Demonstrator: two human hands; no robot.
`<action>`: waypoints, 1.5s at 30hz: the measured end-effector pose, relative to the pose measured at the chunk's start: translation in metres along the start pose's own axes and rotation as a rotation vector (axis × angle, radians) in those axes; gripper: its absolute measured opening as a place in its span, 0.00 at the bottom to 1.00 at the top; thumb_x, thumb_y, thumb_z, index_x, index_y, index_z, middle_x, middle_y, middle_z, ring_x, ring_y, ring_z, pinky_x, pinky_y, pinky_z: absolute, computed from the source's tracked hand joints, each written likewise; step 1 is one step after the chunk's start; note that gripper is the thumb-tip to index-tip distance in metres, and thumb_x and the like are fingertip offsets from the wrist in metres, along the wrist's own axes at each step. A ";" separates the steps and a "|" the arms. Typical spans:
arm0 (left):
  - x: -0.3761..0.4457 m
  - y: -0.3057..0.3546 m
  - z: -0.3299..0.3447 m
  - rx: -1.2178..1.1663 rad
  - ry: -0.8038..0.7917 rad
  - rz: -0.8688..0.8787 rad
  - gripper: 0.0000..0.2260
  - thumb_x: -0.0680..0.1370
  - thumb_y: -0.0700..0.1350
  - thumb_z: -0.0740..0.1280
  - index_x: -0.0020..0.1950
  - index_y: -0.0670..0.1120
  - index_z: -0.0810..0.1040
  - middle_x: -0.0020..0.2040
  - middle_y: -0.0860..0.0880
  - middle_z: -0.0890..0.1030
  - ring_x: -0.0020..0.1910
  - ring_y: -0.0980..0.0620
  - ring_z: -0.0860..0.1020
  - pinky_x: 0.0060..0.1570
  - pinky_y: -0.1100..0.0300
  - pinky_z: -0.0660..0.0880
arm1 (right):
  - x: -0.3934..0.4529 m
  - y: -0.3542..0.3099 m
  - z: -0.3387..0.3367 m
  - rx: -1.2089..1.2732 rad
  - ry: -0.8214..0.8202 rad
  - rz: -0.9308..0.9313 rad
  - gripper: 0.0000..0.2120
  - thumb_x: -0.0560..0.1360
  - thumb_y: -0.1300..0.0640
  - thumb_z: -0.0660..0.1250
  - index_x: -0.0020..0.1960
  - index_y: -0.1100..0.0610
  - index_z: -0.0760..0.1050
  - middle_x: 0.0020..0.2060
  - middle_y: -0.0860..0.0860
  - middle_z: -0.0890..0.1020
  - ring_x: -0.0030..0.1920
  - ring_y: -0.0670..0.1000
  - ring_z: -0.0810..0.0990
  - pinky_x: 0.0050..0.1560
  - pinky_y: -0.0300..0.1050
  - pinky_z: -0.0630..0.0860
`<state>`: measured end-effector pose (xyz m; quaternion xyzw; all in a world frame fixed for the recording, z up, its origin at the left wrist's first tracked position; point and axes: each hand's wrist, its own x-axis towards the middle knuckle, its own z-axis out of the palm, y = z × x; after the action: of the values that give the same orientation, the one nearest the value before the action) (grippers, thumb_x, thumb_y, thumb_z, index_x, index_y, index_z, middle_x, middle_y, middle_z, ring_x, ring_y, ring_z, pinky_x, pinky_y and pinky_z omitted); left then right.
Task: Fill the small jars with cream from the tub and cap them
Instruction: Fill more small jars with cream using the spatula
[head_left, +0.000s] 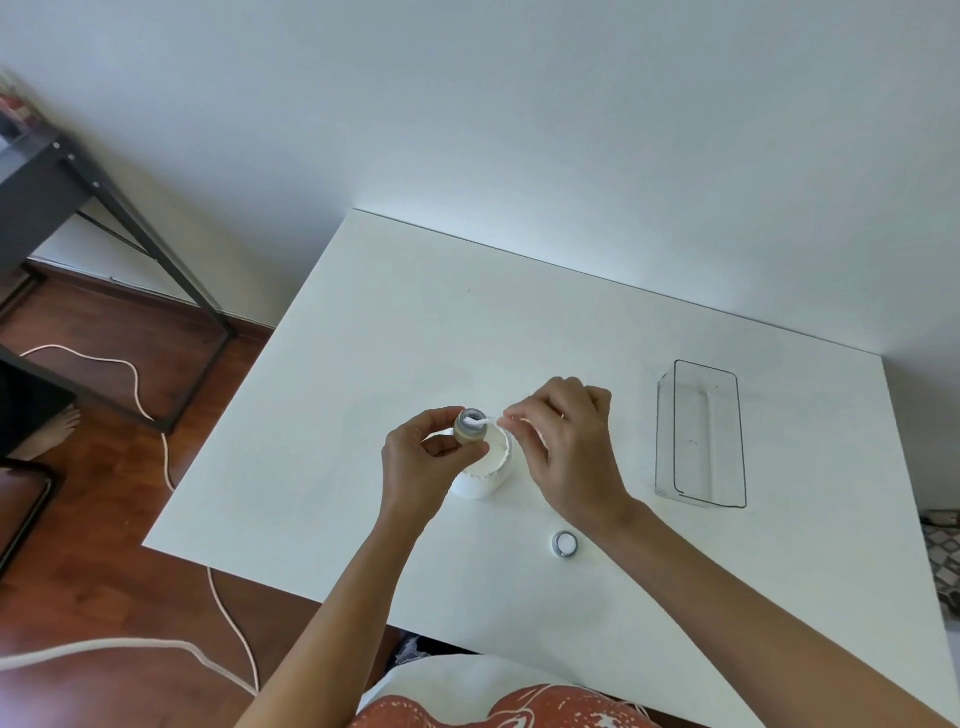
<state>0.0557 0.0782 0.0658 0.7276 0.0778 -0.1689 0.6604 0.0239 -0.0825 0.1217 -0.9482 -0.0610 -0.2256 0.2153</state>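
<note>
White walls meet behind a white table (415, 338) that fills most of the view, with dark wood floor, a black metal frame and a pale cable at nine o'clock. At three o'clock on the table lies a clear plastic bin (701, 434), holding nothing I can see. Near the centre stands the white cream tub (485, 467), lid off, its rim smeared with cream.

Directly above the tub's ten o'clock edge, the left hand (421, 457) holds a small jar (470, 428), thumb and fingers curled round its amber-looking body and its mouth facing up. The right hand (566, 447), at the tub's two o'clock, pinches a thin white spatula (485, 420) between thumb and fingertips; its tip sits in the jar's mouth, probably dropping off cream, though the blur makes that hard to confirm. The jar's cap (564, 544) lies at five o'clock from the tub, well apart and open side up.

The jar's mouth is narrow, so cream could smear over its threads or fall outside the tub, and a greasy rim would make capping slippery. A tilt of the left hand could also spill what is inside.
</note>
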 end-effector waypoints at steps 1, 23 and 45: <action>0.000 0.000 0.000 -0.006 0.000 -0.004 0.15 0.67 0.39 0.79 0.51 0.51 0.85 0.44 0.54 0.88 0.45 0.48 0.86 0.49 0.53 0.79 | -0.003 0.001 0.000 -0.055 0.018 -0.098 0.04 0.74 0.60 0.71 0.40 0.56 0.80 0.33 0.49 0.75 0.35 0.51 0.73 0.46 0.44 0.62; 0.001 -0.007 -0.015 -0.025 0.041 0.005 0.15 0.68 0.36 0.78 0.51 0.51 0.84 0.44 0.55 0.87 0.41 0.55 0.85 0.38 0.69 0.75 | -0.014 0.010 -0.002 0.190 0.174 0.285 0.05 0.75 0.55 0.69 0.40 0.51 0.79 0.36 0.44 0.78 0.37 0.42 0.73 0.51 0.43 0.62; -0.008 -0.019 -0.039 -0.055 0.099 -0.021 0.16 0.69 0.35 0.79 0.53 0.50 0.83 0.43 0.57 0.87 0.41 0.58 0.85 0.38 0.72 0.75 | -0.004 0.020 0.058 -0.002 -0.425 0.629 0.12 0.78 0.52 0.63 0.42 0.58 0.80 0.39 0.52 0.81 0.45 0.55 0.76 0.46 0.47 0.58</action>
<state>0.0474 0.1195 0.0530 0.7158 0.1228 -0.1374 0.6735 0.0477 -0.0755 0.0653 -0.9464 0.1900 0.0532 0.2556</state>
